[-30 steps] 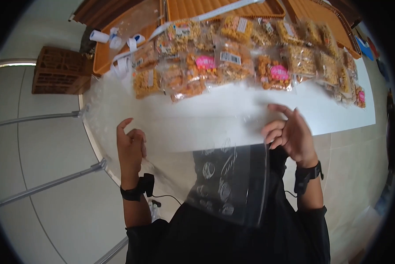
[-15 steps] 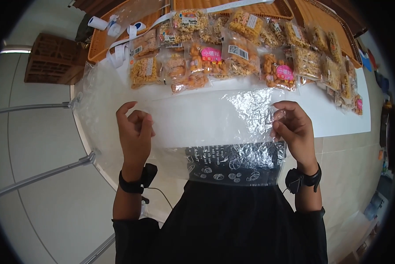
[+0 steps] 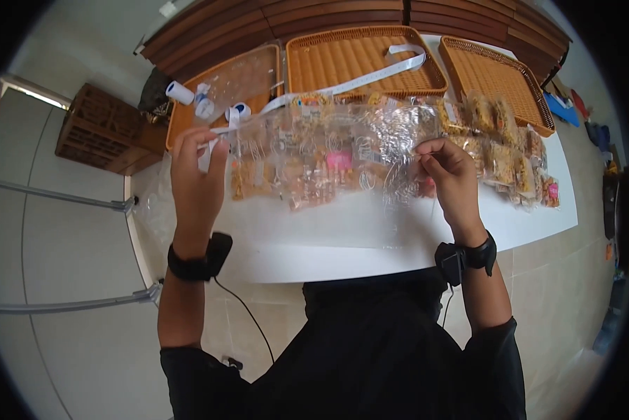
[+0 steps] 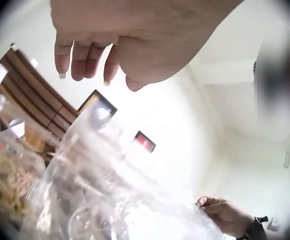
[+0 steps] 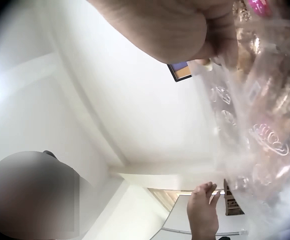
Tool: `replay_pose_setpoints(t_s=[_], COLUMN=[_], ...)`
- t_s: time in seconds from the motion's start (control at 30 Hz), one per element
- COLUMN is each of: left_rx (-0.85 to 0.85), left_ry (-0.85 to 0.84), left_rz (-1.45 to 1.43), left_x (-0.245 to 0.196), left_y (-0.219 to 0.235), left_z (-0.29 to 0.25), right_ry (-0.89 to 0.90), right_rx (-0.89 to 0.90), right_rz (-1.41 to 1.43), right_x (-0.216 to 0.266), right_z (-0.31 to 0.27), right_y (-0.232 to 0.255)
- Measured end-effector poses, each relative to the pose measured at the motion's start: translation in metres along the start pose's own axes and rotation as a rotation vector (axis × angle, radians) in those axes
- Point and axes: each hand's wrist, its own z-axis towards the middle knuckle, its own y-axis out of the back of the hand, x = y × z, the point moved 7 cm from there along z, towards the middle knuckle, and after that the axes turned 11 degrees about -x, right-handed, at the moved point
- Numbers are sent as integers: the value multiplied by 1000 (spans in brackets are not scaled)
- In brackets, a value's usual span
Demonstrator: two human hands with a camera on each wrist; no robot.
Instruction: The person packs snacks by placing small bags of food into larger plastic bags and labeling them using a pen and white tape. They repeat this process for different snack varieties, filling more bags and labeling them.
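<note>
A clear plastic bag with white printed drawings (image 3: 398, 133) is spread in the air over the near side of the white table. At its right edge, the right hand (image 3: 454, 189) pinches the film between thumb and fingers; the right wrist view also shows this hand (image 5: 190, 30) at the bag (image 5: 270, 140). Just beyond the bag's left edge is the left hand (image 3: 197, 185), raised, its thumb apart from the fingers. In the left wrist view the left hand's fingers (image 4: 85, 60) hang loosely bent above the bag (image 4: 100, 200), holding nothing visible.
Packed snack bags (image 3: 500, 157) lie across the white table (image 3: 314, 262), partly seen through the film. Behind them are wicker trays (image 3: 356, 63), a curling white label strip (image 3: 349, 84) and white rolls (image 3: 180, 93). A brown carved box (image 3: 97, 129) stands at left.
The bag has risen from near the lap to in front of the snack packs, with the right hand pinching it. Both hands have moved up; the left hand's fingers have straightened. The head view has shifted.
</note>
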Motion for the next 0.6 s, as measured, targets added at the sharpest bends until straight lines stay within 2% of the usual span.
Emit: replay_pose_setpoints(t_s=[0.03, 0.13, 0.17, 0.2, 0.23, 0.27, 0.3, 0.4, 0.47, 0.5, 0.6], left_rx=[-8, 251, 312, 368, 341, 324, 379, 416, 448, 470, 532], left_ry=[123, 132, 119, 73, -78, -133, -83, 147, 150, 144, 166], left_rz=[-94, -183, -211, -217, -98, -38, -73, -140, -136, -136, -133], left_x=[-16, -81, -104, -129, -155, -178, -191, -193, -194, -195, -199], left_y=[6, -1, -8, -15, -18, -19, -23, -32, -33, -34, -34], left_z=[5, 0, -9, -20, -31, -38, -47, -91, -115, -127, -160], right_ry=[-29, -144, -189, -106, -57, -62, -31, 108, -6, -229, -208], right_rx=[4, 33, 53, 89, 191, 225, 262, 369, 387, 434, 431], right_rz=[29, 167, 220, 224, 234, 230, 244, 124, 123, 136, 71], right_x=[1, 9, 10, 16, 24, 32, 36, 14, -13, -22, -37], right_z=[3, -2, -9, -21, -37, -59, -80, -107, -114, -121, -130], right_y=[0, -5, -11, -20, -30, -38, -44, -46, -46, -42, -29])
